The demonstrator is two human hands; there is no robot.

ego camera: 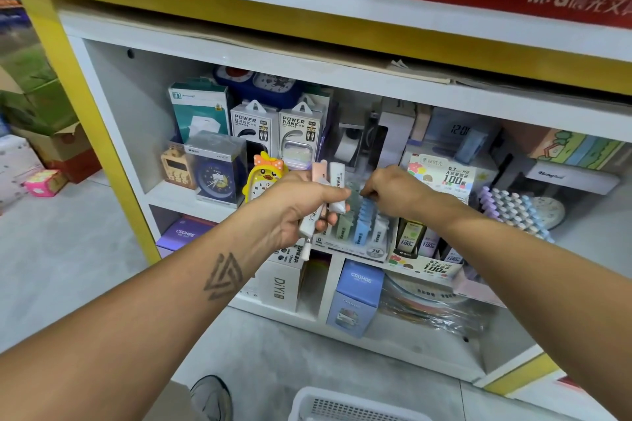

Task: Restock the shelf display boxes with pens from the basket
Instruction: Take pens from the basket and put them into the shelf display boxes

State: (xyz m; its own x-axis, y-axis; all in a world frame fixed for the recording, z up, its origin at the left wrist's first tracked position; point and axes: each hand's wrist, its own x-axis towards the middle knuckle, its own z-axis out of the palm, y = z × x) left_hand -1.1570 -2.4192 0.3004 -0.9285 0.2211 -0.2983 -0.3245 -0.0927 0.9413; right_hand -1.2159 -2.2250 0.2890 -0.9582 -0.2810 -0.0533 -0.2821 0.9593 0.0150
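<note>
My left hand (301,205) grips a small bundle of pens (326,195), pink and white, held upright in front of the middle shelf. Just right of it, my right hand (393,191) reaches into the clear display box (355,232) and pinches the top of a blue item (366,212) standing in a row of blue, green and white ones. The white plastic basket (342,407) sits on the floor at the bottom edge, its contents hidden.
Power bank packs (254,128), clocks (215,178) and a yellow duck clock (263,174) crowd the shelf on the left. A lead refill display (441,178) and pastel pen tops (513,212) stand on the right. Boxes (357,297) fill the lower shelf. A shoe (212,396) is near the basket.
</note>
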